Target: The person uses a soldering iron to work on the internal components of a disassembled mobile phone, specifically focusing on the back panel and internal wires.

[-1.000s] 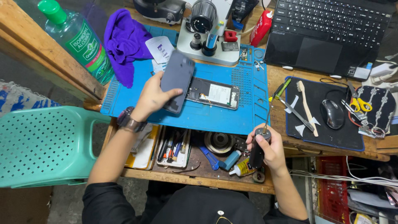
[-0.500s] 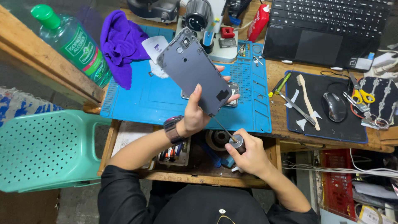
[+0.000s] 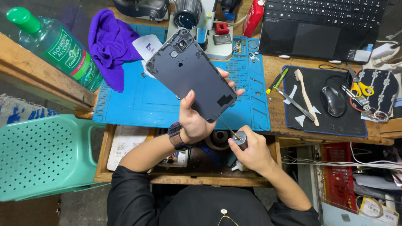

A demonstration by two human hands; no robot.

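Observation:
My left hand [image 3: 197,119] grips the lower end of a dark grey phone back cover [image 3: 190,73], inner side up, tilted above the blue work mat [image 3: 125,102]. My right hand [image 3: 251,152] holds a small precision screwdriver [image 3: 238,137] with a metal cap; its thin shaft points up-left to the cover's lower corner. The opened phone body that lay on the mat is hidden behind the cover. A black watch sits on my left wrist.
A green-capped alcohol bottle [image 3: 56,46] and purple cloth [image 3: 111,44] lie left. A microscope base [image 3: 201,25], laptop [image 3: 322,27], black mat with mouse [image 3: 333,100], toothbrush [image 3: 306,97], tweezers and scissors sit right. An open drawer [image 3: 125,146] and a green plastic chair [image 3: 42,155] are below.
My left hand lifted the back cover off the mat and raised it toward me. My right hand came up from the drawer with the screwdriver to the cover's lower edge.

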